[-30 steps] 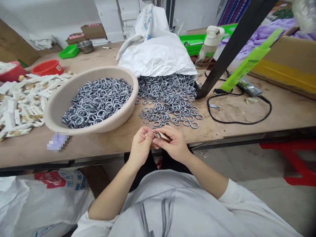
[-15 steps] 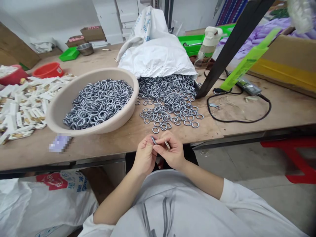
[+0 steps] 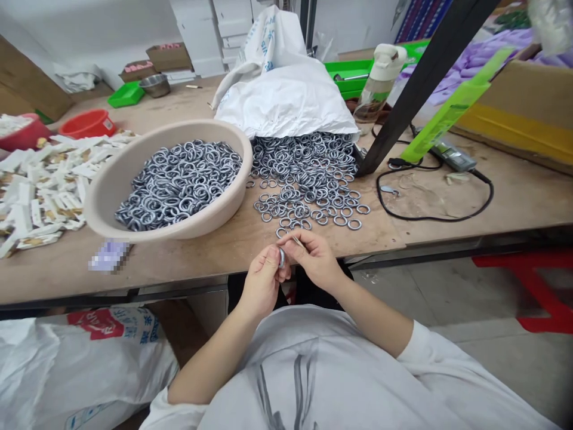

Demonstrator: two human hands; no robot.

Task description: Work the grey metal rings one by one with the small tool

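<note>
The small, shiny grey ring that looks like metal [image 3: 282, 258] is held just below the middle of the frame, pinched between the thumb and fingers of the left hand [image 3: 263, 276]. A thin, pale item [image 3: 298, 241] is pinched in the right hand [image 3: 317, 263]; whether the ring is touched by it cannot be told. The ring is likely light, hard and stiff, so it should not be squashed or broken easily. Its smooth side may be slippery, so it is best gripped firmly by the rim. More grey rings [image 3: 183, 185] are heaped in the wide, round, beige tub [image 3: 99, 200], left of the middle of the frame.
</note>
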